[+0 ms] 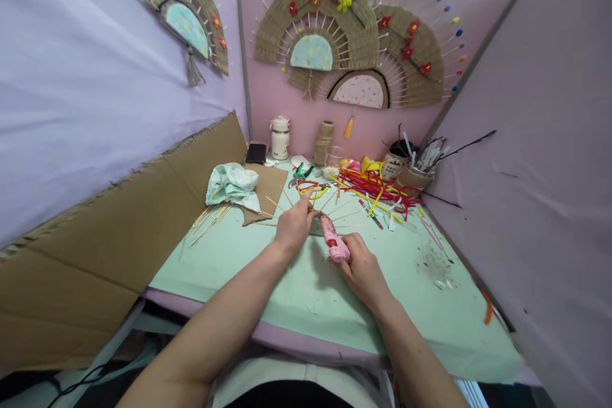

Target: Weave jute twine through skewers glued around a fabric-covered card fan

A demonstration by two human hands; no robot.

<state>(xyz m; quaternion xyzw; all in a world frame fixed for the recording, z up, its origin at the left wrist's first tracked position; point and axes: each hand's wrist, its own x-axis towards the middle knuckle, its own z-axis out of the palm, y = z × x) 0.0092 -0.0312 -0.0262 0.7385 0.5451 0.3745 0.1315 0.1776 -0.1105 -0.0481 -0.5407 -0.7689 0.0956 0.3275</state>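
Note:
In the head view my right hand (pixel 364 268) is wrapped round a pink glue gun (pixel 335 243), its nozzle pointing away from me. The nozzle end is over the small half-round base of a fan frame (pixel 315 227). Thin wooden sticks spread outward from that base like rays. My left hand (pixel 294 224) grips the frame at its left side, fingers close to the glue gun's tip. Both hands partly cover the base, so whether the nozzle touches it I cannot tell.
Behind the frame lie pliers (pixel 313 189) and green-handled cutters (pixel 302 172). Red and yellow pipe cleaners (pixel 377 190) are heaped at right, before pots (pixel 415 177) of sticks. A crumpled cloth (pixel 232 185) rests on cardboard at left. Finished fans (pixel 268 44) hang on the back wall.

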